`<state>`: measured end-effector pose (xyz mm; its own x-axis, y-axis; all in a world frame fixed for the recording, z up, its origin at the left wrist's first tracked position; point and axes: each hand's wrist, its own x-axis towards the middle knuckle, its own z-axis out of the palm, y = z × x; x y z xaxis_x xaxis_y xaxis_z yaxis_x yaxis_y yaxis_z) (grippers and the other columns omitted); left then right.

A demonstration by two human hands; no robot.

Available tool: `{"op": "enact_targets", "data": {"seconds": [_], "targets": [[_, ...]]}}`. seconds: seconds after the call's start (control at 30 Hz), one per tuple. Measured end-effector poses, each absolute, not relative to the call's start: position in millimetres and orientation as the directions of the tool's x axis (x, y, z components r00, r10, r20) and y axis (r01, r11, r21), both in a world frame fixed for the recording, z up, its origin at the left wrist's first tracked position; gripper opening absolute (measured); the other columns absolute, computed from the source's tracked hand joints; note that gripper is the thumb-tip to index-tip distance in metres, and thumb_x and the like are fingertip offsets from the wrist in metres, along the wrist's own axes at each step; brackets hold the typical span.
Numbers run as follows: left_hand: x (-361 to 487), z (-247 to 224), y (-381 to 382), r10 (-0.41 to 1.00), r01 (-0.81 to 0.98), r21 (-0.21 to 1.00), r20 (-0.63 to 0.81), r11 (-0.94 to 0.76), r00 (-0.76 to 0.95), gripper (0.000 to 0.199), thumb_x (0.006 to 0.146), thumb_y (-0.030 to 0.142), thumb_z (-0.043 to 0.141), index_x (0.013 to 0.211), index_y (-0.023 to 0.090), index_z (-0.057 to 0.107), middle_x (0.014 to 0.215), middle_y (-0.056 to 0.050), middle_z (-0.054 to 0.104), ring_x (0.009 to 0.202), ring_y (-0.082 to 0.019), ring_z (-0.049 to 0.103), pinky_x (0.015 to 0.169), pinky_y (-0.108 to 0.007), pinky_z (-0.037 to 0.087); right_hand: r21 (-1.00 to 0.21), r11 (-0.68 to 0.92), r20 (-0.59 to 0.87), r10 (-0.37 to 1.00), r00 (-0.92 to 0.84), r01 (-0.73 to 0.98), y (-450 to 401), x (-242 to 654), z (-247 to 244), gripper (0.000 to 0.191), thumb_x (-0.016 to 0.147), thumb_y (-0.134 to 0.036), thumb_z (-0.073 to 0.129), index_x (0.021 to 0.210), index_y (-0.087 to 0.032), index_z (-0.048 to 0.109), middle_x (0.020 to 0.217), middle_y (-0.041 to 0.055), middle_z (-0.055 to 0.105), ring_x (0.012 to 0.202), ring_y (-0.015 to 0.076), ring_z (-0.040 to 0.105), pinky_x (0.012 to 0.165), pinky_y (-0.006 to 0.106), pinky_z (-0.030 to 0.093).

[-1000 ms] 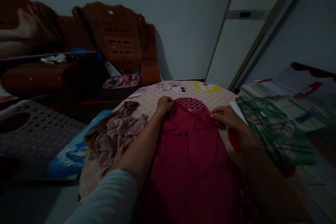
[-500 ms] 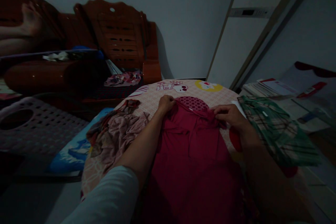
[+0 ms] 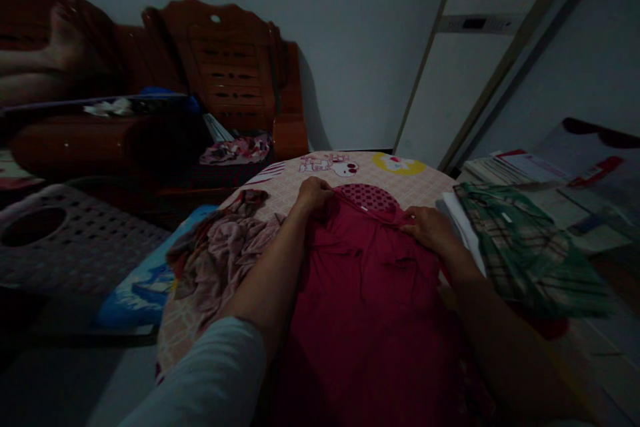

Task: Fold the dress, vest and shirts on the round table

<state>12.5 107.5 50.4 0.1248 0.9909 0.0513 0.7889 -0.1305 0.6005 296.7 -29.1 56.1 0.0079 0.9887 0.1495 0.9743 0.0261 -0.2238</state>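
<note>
A dark pink garment (image 3: 365,293) lies spread over the round table (image 3: 280,180), its neckline at the far end. My left hand (image 3: 314,195) pinches the upper left corner of the garment. At the upper right, my right hand (image 3: 429,225) has its fingers closed on the garment's edge. Between the hands, a patterned pink area (image 3: 367,196) shows beyond the neckline. Crumpled pinkish clothes (image 3: 230,247) are left of my left forearm. A green plaid cloth (image 3: 530,240) lies right of my right hand, with a white item (image 3: 463,227) beside it.
Wooden chairs (image 3: 220,67) stand by the wall, with another person's bare foot (image 3: 65,40) at the far left. A woven plastic basket (image 3: 100,240) and a blue printed item (image 3: 145,287) are at the left. Papers (image 3: 500,170) are stacked at the right.
My right hand has shifted slightly down and its fingers have closed more on the garment's edge. The cloth at the right shoulder is bunched differently, and more of the white item shows.
</note>
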Motion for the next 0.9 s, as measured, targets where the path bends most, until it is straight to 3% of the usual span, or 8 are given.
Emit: {"op": "enact_targets", "data": {"seconds": [0.1,0.33,0.5,0.57,0.73,0.9], "targets": [[10,53,109,0.993,0.757,0.647,0.004,-0.091,0.116,0.017,0.077,0.016,0.067,0.089,0.013,0.079,0.07,-0.005,0.074,0.067,-0.015,0.068,0.065,-0.021,0.05,-0.109,-0.02,0.149,0.988,0.037,0.994,-28,292,53,0.018,0.087,-0.023,0.059,0.093,-0.021,0.076,0.096,0.0112,0.076,0.091,0.0251,0.069,0.073,0.031,0.045],[20,59,100,0.99,0.574,0.819,-0.062,-0.02,0.124,0.023,0.083,0.009,0.055,0.098,0.01,0.074,0.06,-0.004,0.071,0.053,-0.013,0.066,0.058,-0.02,0.053,-0.203,-0.037,0.171,0.983,0.073,0.978,-27,288,52,0.019,0.09,-0.03,0.059,0.095,-0.02,0.074,0.095,0.0092,0.076,0.088,0.0222,0.069,0.07,0.028,0.044],[23,60,97,0.993,0.566,0.824,-0.029,-0.041,0.115,0.022,0.083,0.007,0.053,0.093,0.009,0.073,0.06,-0.003,0.07,0.056,-0.014,0.069,0.057,-0.018,0.053,-0.016,-0.037,0.138,0.99,0.039,0.999,-31,283,47,0.024,0.087,-0.029,0.061,0.106,-0.019,0.072,0.101,0.013,0.075,0.095,0.0275,0.069,0.074,0.031,0.045],[21,60,99,0.994,0.565,0.824,-0.011,-0.054,0.111,0.02,0.082,0.006,0.055,0.089,0.01,0.073,0.059,-0.002,0.069,0.056,-0.013,0.069,0.056,-0.017,0.052,-0.059,-0.063,0.157,0.985,0.071,0.996,-29,284,46,0.022,0.088,-0.025,0.057,0.1,-0.019,0.075,0.098,0.0116,0.076,0.094,0.0262,0.069,0.073,0.031,0.045],[17,63,101,0.997,0.474,0.88,-0.02,-0.02,0.079,0.017,0.084,0.007,0.055,0.087,0.01,0.071,0.056,-0.002,0.067,0.054,-0.014,0.069,0.056,-0.019,0.054,-0.358,-0.075,0.19,0.97,0.151,0.931,-22,289,47,0.023,0.081,-0.017,0.059,0.093,-0.019,0.077,0.088,0.0069,0.077,0.084,0.0197,0.069,0.07,0.025,0.047],[16,62,103,0.997,0.419,0.908,-0.032,0.001,0.067,0.017,0.084,0.005,0.053,0.087,0.01,0.069,0.056,-0.002,0.067,0.056,-0.015,0.07,0.06,-0.021,0.057,-0.364,-0.127,0.081,0.983,0.167,0.923,-22,292,49,0.026,0.077,-0.023,0.07,0.101,-0.016,0.077,0.097,0.01,0.077,0.088,0.0216,0.069,0.07,0.026,0.047]]}}
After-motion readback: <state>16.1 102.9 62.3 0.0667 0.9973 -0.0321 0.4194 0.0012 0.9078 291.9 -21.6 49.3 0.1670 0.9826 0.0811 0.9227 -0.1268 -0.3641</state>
